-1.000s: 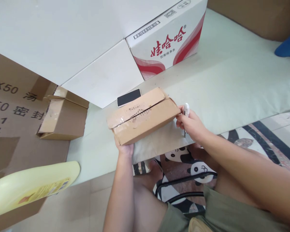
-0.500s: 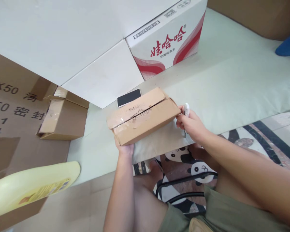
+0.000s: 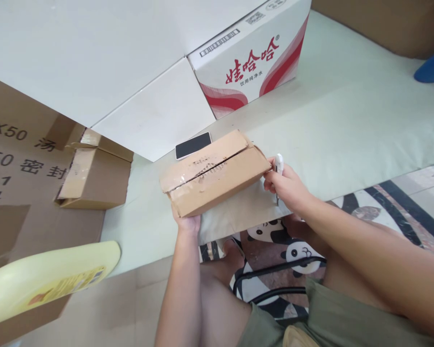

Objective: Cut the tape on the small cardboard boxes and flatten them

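A small brown cardboard box (image 3: 215, 174) with torn tape along its top seam is held up over the edge of a pale green mat. My left hand (image 3: 188, 222) grips the box from below at its near left corner, fingers hidden under it. At the box's right end, my right hand (image 3: 285, 185) is closed around a small white utility knife (image 3: 278, 165), its tip pointing down beside the box's corner.
A black phone (image 3: 193, 145) lies just behind the box. A white and red water carton (image 3: 253, 58) and large white boxes (image 3: 94, 58) stand behind. A small open brown box (image 3: 94, 176) rests on flattened cardboard (image 3: 18, 159) at left. A yellow bottle (image 3: 47, 279) lies near left.
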Motion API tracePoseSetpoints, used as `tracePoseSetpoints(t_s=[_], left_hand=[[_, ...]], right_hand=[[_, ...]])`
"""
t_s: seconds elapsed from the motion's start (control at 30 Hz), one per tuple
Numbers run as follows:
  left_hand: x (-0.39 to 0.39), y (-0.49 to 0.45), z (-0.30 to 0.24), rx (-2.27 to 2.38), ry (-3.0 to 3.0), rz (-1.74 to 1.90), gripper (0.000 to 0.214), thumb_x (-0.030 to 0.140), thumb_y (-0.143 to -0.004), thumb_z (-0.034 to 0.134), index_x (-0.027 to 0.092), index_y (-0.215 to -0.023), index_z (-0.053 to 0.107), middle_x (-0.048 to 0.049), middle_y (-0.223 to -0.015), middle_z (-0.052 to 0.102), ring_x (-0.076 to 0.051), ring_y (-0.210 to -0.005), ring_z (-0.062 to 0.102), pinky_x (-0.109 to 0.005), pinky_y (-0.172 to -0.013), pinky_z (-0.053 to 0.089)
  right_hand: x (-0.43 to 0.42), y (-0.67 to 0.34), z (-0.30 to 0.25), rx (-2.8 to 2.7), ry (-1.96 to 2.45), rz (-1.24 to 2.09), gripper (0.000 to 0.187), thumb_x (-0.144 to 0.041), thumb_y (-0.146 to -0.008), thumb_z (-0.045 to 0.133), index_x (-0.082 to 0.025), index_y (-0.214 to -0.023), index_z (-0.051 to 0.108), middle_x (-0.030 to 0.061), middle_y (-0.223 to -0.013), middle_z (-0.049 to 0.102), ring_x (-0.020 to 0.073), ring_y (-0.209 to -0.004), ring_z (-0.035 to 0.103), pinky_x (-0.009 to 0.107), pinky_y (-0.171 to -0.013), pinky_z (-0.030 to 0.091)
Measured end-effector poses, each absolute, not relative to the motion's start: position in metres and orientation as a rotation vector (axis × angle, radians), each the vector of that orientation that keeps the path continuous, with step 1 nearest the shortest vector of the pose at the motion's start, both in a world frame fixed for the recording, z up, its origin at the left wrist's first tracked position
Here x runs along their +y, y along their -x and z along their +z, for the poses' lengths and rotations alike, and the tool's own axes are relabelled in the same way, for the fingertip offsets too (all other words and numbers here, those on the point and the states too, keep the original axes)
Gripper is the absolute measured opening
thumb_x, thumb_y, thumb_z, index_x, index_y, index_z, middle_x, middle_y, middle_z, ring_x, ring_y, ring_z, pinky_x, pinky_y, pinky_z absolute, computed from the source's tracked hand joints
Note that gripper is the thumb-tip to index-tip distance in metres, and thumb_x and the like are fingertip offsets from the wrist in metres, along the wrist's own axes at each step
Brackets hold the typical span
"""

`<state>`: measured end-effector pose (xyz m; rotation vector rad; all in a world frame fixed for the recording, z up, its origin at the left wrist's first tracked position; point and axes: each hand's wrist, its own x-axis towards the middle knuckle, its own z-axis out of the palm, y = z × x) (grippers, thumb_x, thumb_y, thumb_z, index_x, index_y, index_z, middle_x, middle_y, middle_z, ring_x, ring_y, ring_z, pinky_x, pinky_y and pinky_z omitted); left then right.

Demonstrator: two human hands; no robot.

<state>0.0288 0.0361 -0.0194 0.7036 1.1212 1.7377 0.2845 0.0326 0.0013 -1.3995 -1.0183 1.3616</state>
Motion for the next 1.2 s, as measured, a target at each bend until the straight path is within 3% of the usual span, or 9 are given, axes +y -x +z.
tracePoseSetpoints(t_s=[0.4,1.2], left_hand=[[0.0369,-0.0303,-0.0184,1.161,-0.661,1.746,0.044,0.057,-0.082,0.058,0.018,-0.096,0.075,-0.0084,-0.108,0.076,-0.028,-0.116,0.063,-0.041,-0.102,0.047],[0.0371,-0.0245,-0.0221,1.144,-0.676,1.728,0.046,0.060,-0.080,0.062,0.018,-0.094,0.075,-0.0072,-0.102,0.077,-0.024,-0.103,0.069,-0.038,-0.095,0.051]], right_hand=[[0.0330,-0.2835,0.0006,-1.005,1.390,1.364,0.013,-0.027,-0.074,0.051,-0.023,-0.086,0.052,-0.0035,-0.059,0.050,0.0158,-0.058,0.049,0.032,-0.056,0.034],[0.0334,-0.2842,0.0002,-0.999,1.365,1.367,0.014,-0.027,-0.072,0.051,-0.023,-0.085,0.052,-0.0039,-0.060,0.049,0.0141,-0.056,0.047,0.032,-0.055,0.033]])
